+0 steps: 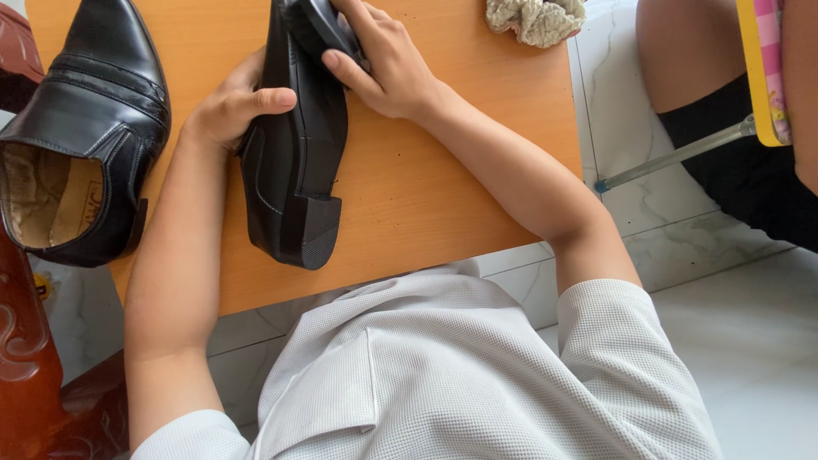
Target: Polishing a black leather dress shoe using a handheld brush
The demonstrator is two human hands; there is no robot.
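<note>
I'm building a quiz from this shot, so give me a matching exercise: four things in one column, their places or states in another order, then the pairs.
Things:
1. left hand
2. right hand
3. second black shoe
4. crumpled pale cloth

Places or states:
A. lies at the table's far edge, untouched
B. stands upright at the table's left end, opening showing
C. grips the held black shoe at its side
D. presses a dark object against the held shoe's upper part

Pairs: 1-C, 2-D, 3-B, 4-A
</note>
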